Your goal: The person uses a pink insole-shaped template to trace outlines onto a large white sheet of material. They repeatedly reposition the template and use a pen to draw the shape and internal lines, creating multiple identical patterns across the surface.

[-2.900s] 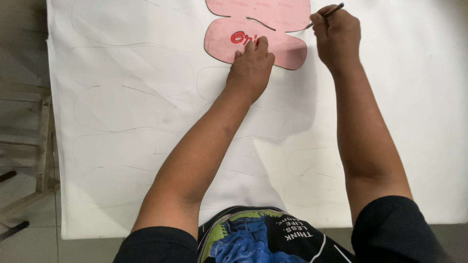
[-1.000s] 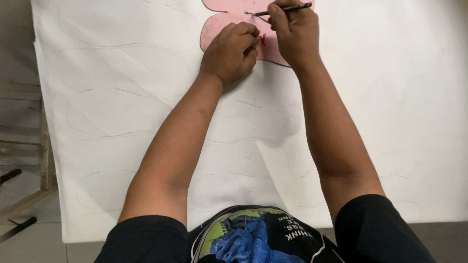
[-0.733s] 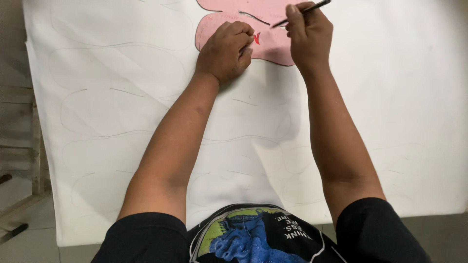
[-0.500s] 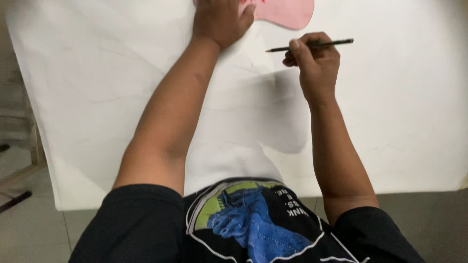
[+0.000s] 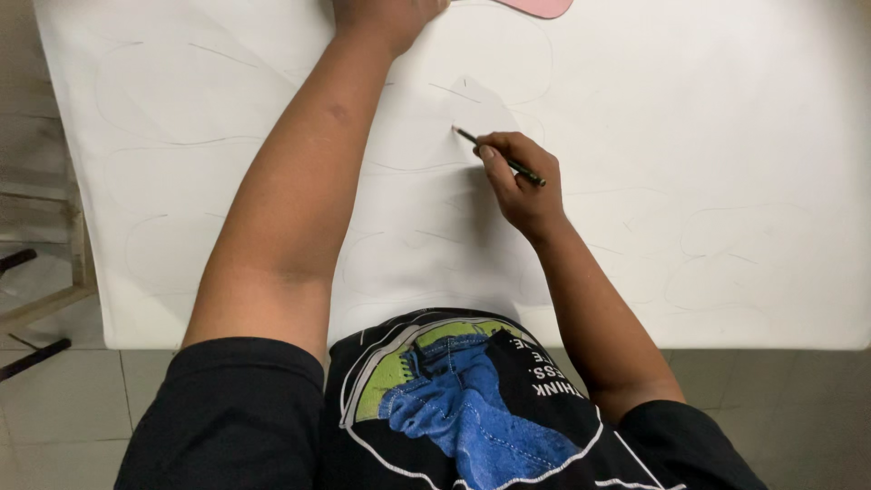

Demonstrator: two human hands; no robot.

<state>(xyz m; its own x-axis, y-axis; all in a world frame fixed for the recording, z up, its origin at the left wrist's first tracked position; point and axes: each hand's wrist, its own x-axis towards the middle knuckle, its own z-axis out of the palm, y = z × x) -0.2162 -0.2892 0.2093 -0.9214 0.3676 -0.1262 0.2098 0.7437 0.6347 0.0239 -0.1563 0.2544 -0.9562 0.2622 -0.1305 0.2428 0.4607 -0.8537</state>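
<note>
I read this as a craft or pattern-making workroom. A big white sheet [image 5: 726, 136], pencilled all over with curved outlines, covers the worktable to its near edge. A pink cut-out shape [image 5: 544, 7] lies at its far edge. Pale floor tiles [image 5: 54, 399] and a bare wooden frame [image 5: 63, 263] show beyond the left edge.

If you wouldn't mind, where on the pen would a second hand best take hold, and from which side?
Probably the rear end of the pen, coming from the right. The right hand pinches its middle, the tip points up-left onto the white sheet, and only the short rear end juts free past the fingers.
</note>
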